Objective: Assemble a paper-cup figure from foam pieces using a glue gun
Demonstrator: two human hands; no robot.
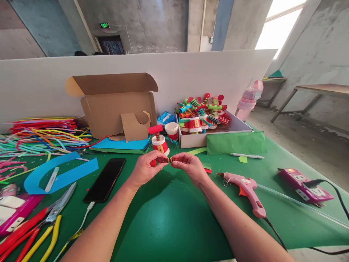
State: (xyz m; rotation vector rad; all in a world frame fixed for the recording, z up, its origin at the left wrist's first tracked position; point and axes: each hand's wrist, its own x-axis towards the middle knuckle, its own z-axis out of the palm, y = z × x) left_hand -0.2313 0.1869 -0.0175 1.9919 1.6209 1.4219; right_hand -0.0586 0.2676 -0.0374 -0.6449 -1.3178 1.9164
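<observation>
My left hand (147, 166) and my right hand (190, 165) pinch opposite ends of a small red-and-green folded paper spring (169, 160), held above the table in front of me. A red round piece (153, 163) shows by the left fingers; whether it joins the spring I cannot tell. Just beyond my hands stands an upside-down red-and-white paper cup (160, 145) with a red paper piece on a spring on top. Another white-rimmed paper cup (171, 128) is behind it. Red and green paper strips (207, 168) lie beside my right hand.
A box (193, 140) of finished-looking paper-cup figures stands behind, right of an open cardboard box (117, 112). A pink glue gun (247, 189) and a power strip (305, 185) lie right. Left are a phone (105, 180), scissors (60, 203) and pipe cleaners (40, 134).
</observation>
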